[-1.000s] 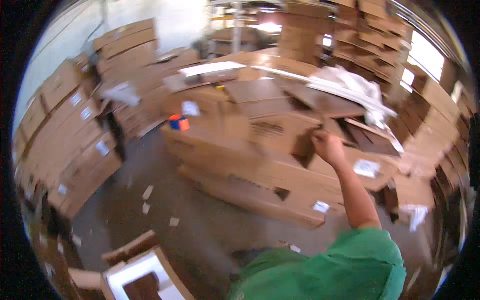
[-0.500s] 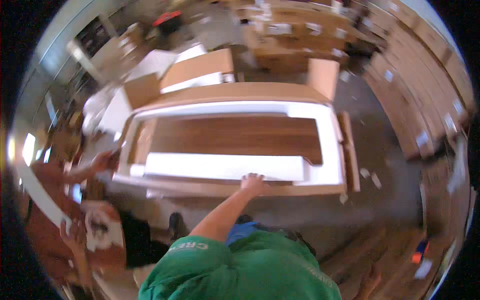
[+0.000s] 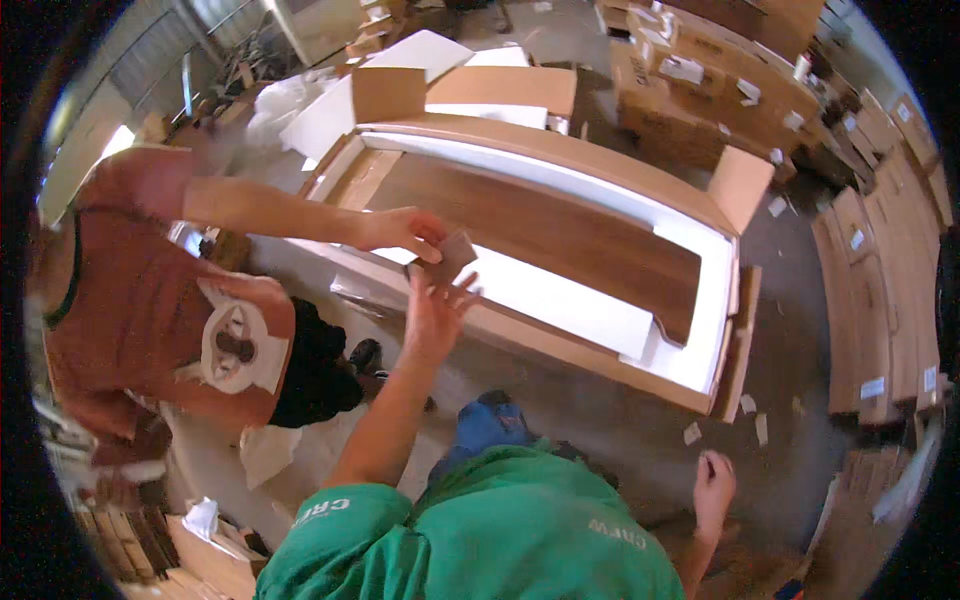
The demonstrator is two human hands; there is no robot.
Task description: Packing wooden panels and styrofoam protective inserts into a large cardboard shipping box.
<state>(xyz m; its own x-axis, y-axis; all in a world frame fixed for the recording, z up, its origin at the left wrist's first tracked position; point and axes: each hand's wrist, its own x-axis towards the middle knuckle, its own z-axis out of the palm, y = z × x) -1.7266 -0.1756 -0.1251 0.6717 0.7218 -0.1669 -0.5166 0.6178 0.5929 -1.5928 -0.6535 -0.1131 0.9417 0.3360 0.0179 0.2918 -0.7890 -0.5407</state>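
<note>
My left hand (image 3: 437, 318) reaches up with its fingers spread, right at the lower edge of a small flat brown piece (image 3: 452, 257). A co-worker's hand (image 3: 403, 234) pinches that same piece from above. Whether my fingers press on it is hard to make out. Under both hands lies a long open cardboard box (image 3: 590, 378) lined with white foam (image 3: 560, 297), a dark brown wood panel (image 3: 540, 228) inside it. My right hand (image 3: 714, 492) hangs low at my right side, fingers loosely curled in, with nothing visible in them.
The co-worker in a rust-coloured shirt (image 3: 140, 300) stands close on my left. Stacked cartons (image 3: 880, 270) line the right side, and more cartons (image 3: 700, 80) stand at the back. White foam sheets (image 3: 420, 55) lie beyond the box; scraps (image 3: 762, 430) litter the floor.
My left hand has left the foam strip and moved left to the brown piece. The co-worker's arm now extends over the box. My right hand has risen, and the view has turned left.
</note>
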